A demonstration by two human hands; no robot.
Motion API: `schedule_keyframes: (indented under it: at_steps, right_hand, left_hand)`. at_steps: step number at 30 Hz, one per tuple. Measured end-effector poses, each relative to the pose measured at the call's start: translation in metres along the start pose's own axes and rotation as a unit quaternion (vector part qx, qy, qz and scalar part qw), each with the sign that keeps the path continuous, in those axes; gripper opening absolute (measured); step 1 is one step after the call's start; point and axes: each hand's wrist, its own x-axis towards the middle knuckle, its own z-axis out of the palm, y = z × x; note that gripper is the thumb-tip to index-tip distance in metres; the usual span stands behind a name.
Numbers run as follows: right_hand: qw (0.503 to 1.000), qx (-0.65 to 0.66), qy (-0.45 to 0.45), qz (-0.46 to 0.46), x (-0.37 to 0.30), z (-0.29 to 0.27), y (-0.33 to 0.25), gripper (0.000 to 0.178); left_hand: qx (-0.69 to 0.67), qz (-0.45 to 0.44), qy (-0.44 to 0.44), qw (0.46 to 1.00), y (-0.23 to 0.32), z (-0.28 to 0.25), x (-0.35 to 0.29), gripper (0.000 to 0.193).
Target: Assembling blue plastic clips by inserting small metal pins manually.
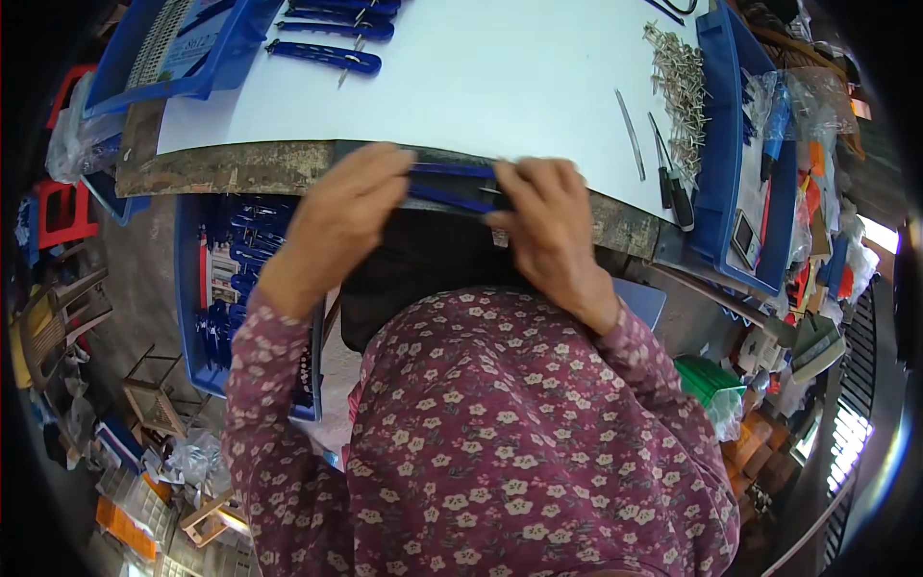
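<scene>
Just off the front edge of the table, I hold a long, slim blue tool (447, 197) level between both hands. Two narrow blue strips with a dark gap between them show, though motion smears the detail. My left hand (348, 216) closes round its left end, the fingertips out of sight. At the other end my right hand (550, 226) pinches with thumb and fingers. Blue handles (327, 56) of similar shape lie at the far left of the white table top (500, 87), with metal pins sticking through them.
A heap of small metal pins (681, 91) lies on the right. Near it are a thin metal strip (630, 135) and a black-handled tool (678, 197). Blue trays flank the table, including one (716, 144) at right. Below the edge, a blue crate (192, 317) holds many blue pieces.
</scene>
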Motion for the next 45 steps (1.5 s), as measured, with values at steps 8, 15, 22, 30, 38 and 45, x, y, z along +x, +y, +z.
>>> schedule_keyframes:
  at_steps: [8,15,22,30,38,45]
  right_hand:
    - [0.985,0.065,-0.008,-0.157,0.059,0.055,-0.037,0.034]
    - [0.999,0.03,0.04,0.009,-0.026,-0.006,0.021,0.046]
    - [0.997,0.053,0.049,-0.02,0.006,0.016,0.002,0.039]
    - [0.988,0.056,0.003,-0.143,0.045,0.05,-0.021,0.028]
    - [0.998,0.056,0.012,0.032,-0.034,-0.017,0.024,0.046]
    - [0.987,0.098,0.055,-0.115,0.02,0.03,-0.005,0.028]
  left_hand:
    - [0.03,-0.193,0.045,0.98,-0.019,-0.056,-0.054,0.015]
    - [-0.08,0.01,-0.003,0.997,0.016,0.018,0.016,0.014]
    - [0.01,-0.031,0.024,0.999,-0.001,-0.006,-0.007,0.018]
    - [-0.012,-0.147,0.055,0.987,-0.015,-0.044,-0.046,0.018]
    - [-0.107,0.032,0.038,0.993,0.019,0.028,0.02,0.023]
    - [-0.039,-0.104,0.062,0.992,-0.011,-0.009,-0.017,0.017]
